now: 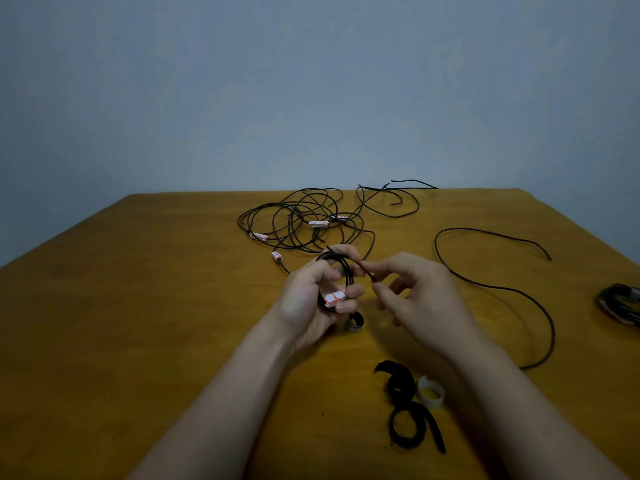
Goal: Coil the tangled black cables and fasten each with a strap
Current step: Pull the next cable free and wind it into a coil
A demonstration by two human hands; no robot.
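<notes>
the left hand [317, 299] gripped a small cable coil [341, 271] above the counter [138, 306]; the right hand [415, 292] pinched that cable's loose length [502, 289] between thumb and forefinger.

Dim, flat light leaves the far wall [311, 81] a cool grey and the surface [138, 306] a dull ochre, with a paler sheen in its near middle and only faint, soft shadows under the left hand [311, 299], the right hand [422, 299] and the near straps [408, 427]. The light seems to come from overhead, though the shadows are too weak to be sure. Everything is soft and slightly smeared: the cable [346, 273] in the hands blurs into the fingers, the wide lens bends the surface's edges, and the bundle [620, 303] at the right edge is blurriest.
</notes>
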